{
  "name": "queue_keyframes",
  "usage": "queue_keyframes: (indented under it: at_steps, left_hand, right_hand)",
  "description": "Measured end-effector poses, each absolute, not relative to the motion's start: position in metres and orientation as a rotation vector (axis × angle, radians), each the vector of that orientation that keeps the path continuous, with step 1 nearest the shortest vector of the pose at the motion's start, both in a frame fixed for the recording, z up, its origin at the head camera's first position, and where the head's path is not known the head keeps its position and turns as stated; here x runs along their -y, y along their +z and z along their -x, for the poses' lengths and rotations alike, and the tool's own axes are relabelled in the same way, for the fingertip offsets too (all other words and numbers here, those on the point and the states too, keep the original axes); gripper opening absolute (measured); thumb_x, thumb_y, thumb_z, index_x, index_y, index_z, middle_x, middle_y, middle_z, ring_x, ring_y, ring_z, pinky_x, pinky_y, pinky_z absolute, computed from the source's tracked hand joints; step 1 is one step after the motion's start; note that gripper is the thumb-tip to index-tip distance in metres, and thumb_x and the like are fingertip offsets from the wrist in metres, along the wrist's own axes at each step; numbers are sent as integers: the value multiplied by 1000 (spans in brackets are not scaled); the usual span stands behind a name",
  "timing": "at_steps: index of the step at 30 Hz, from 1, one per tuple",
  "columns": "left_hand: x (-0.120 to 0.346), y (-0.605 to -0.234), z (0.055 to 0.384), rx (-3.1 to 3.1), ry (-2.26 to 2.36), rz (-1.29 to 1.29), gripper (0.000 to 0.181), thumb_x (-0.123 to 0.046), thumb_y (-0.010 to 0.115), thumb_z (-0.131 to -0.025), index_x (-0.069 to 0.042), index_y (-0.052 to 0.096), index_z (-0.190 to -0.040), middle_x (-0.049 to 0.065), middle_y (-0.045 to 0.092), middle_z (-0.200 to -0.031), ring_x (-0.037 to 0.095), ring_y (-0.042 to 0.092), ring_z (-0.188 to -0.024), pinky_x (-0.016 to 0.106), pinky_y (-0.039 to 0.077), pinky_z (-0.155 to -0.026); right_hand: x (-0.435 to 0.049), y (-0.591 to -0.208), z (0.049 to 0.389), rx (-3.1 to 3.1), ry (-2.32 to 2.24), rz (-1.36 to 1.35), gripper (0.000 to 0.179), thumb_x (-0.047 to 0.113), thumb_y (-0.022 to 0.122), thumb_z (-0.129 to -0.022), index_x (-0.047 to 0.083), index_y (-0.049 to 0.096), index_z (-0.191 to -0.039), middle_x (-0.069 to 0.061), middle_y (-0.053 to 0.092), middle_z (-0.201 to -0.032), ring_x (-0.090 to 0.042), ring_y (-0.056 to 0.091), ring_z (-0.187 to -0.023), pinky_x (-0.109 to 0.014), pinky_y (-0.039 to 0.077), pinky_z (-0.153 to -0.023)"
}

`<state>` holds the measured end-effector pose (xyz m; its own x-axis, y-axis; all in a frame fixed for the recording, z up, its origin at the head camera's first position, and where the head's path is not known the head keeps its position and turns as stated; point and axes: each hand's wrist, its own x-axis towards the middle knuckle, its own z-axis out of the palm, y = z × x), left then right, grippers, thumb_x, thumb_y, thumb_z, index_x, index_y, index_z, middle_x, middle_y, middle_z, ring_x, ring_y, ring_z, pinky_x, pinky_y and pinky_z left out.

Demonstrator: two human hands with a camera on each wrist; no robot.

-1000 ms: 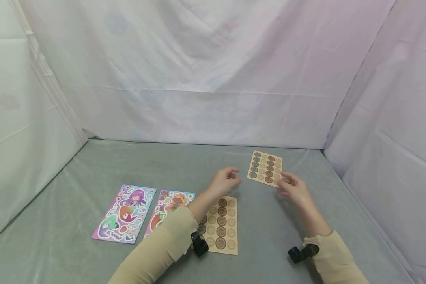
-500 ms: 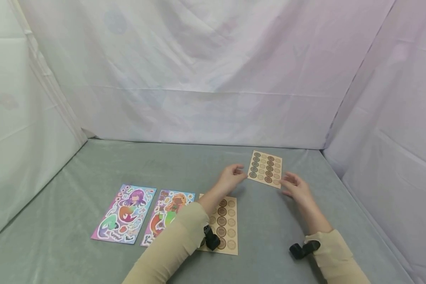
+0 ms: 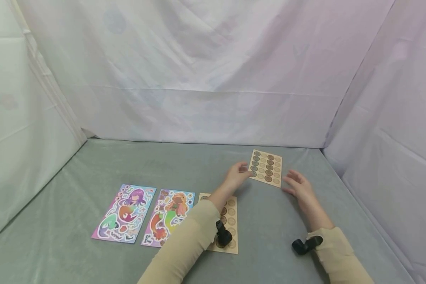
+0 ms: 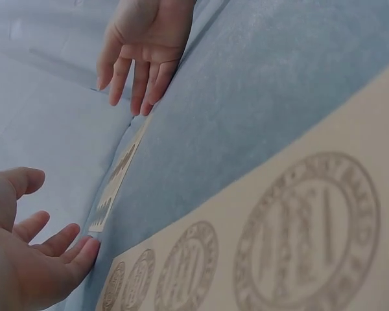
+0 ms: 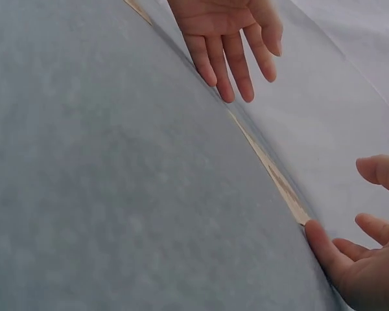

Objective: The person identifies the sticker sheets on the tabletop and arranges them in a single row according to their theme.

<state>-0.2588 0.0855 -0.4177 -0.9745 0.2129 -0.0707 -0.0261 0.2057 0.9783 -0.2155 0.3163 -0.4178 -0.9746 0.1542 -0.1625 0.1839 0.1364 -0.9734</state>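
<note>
A tan sheet of round stickers [image 3: 266,167] lies flat at the back right of the table, between the two hands. My left hand [image 3: 235,176] is at its left edge, fingers loosely bent with nothing gripped; whether it touches the paper I cannot tell. Just beyond the sheet's lower right corner, my right hand [image 3: 300,187] is held with relaxed, spread fingers, apart from the sheet in the head view. Both palms face each other in the left wrist view. Under my left forearm lies a second tan sticker sheet [image 3: 231,228], partly hidden by the sleeve and wrist camera.
Two colourful mermaid sticker sheets lie to the left: a purple-haired one [image 3: 126,213] and a blonde one [image 3: 170,215], the latter partly covered by my left sleeve. Grey cloth covers the table [image 3: 74,197]. White curtains [image 3: 213,79] hang at the back and both sides.
My left hand has moved right and slightly away, up to the far sheet's left edge. My right hand has shifted slightly right, off the sheet's corner. The sheets lie nearly where they were.
</note>
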Motion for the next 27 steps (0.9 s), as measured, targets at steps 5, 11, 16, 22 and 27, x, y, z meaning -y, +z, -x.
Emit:
queue_keyframes:
  at_steps: [5, 11, 16, 22, 27]
  left_hand:
    - [-92, -422, 262, -2270, 1890, -134, 52, -22, 69, -88, -11, 52, -136, 9, 54, -132, 27, 49, -123, 39, 43, -98]
    - [-94, -425, 264, -2242, 1917, -132, 57, -22, 69, -88, -13, 48, -140, 10, 47, -141, 27, 44, -129, 40, 39, -103]
    - [-96, -431, 266, -2216, 1934, -168, 61, -22, 68, -88, -14, 44, -143, 10, 44, -145, 26, 40, -132, 40, 36, -105]
    - [-96, -435, 267, -2185, 1957, -203, 63, -23, 67, -89, -14, 41, -146, 10, 42, -146, 26, 38, -134, 40, 35, -106]
    - [-94, -433, 268, -2121, 1991, -206, 66, -20, 68, -88, -13, 38, -147, 13, 40, -146, 28, 38, -134, 39, 36, -105]
  right_hand:
    - [-321, -420, 216, -2282, -2098, -334, 68, 19, 52, -100, 4, 13, -153, -22, 13, -155, -35, 27, -136, -27, 48, -91]
    - [-320, -421, 216, -2217, -2166, -264, 69, 18, 51, -100, 4, 9, -153, -22, 9, -155, -35, 21, -139, -29, 47, -94]
    - [-317, -422, 216, -2169, -2217, -174, 70, 13, 51, -100, 2, 7, -153, -25, 8, -154, -35, 24, -136, -30, 45, -96]
    - [-314, -422, 217, -2114, -2264, -122, 69, 8, 50, -99, 0, 6, -152, -27, 5, -154, -37, 23, -136, -30, 45, -96]
    - [-314, -421, 217, -2095, -2271, -127, 69, 7, 48, -100, 2, 5, -153, -26, 5, -154, -38, 19, -138, -29, 45, -95]
